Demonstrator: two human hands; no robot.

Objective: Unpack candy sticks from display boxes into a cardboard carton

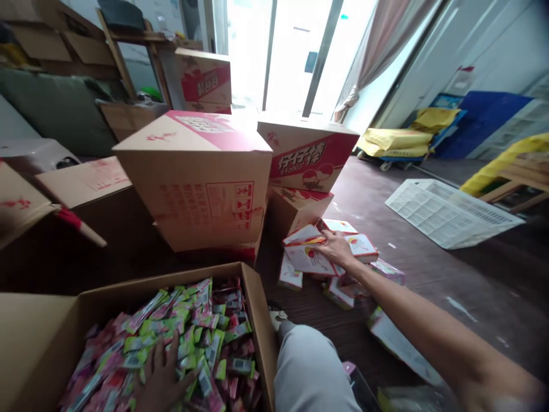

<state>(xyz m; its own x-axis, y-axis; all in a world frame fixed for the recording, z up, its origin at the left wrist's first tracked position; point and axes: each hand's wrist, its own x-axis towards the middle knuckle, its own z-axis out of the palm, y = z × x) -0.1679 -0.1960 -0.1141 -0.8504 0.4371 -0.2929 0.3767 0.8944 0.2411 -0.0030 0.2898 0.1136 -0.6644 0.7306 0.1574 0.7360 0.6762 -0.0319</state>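
My left hand (160,379) lies flat with fingers spread on a heap of small pink and green packets (195,326) inside an open cardboard box (257,309) at the bottom left. My right hand (335,248) reaches out over the floor and rests on a pile of flat white and pink cartons (311,260); its fingers grip the edge of the top carton. More of these flat cartons (386,269) lie scattered around my right forearm. My knee (309,366) in grey cloth sits between the box and the pile.
Large pink and brown shipping boxes (201,177) are stacked straight ahead, with another tilted one (306,154) to their right. A white plastic grid panel (450,212) lies on the dark floor at right. Yellow bags (397,142) rest on a cart by the door.
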